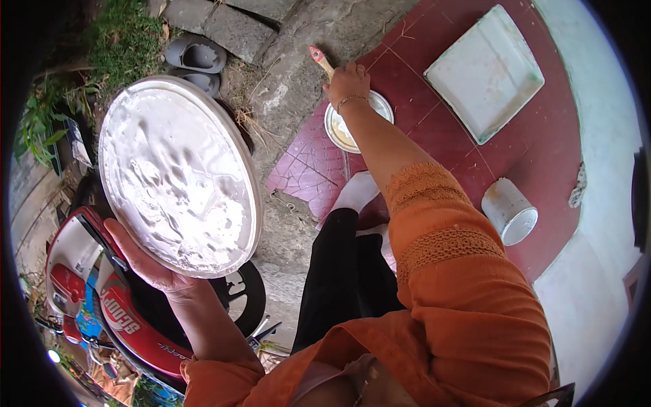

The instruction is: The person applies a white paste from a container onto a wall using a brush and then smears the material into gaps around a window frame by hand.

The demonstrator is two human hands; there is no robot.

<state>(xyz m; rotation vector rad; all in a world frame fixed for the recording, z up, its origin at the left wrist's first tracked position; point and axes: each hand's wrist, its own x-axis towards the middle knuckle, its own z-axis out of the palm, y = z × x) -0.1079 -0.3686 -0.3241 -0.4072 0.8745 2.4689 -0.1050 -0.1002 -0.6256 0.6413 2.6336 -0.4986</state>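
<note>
Red tiled floor (pixel 434 156) across upper right; rough concrete (pixel 288 95) to its left. Motorbike (pixel 139 325), red, at lower left. Left of centre, large lid (pixel 180 176), thickly smeared white, held up clear of the ground by left hand (pixel 152 264) at its lower left rim. One digit out along the edge, others hidden behind; grasping, palm beneath, probably to bear the weight and spare the coated face. Shallow white tray (pixel 485 74) at upper right on the tiles, perhaps placed aside for elbow room. White bucket (pixel 505 205) right of centre; upright or tipped, cannot tell. Grey sandals (pixel 195 54), upper left. Tin (pixel 330 132) with pale contents, top centre, presumably for easy reach. Brush (pixel 321 60) just above, in right hand (pixel 350 85), fingers closed round the handle, likely for a downward angle. Bristles hidden; contact with contents, cannot tell.
</note>
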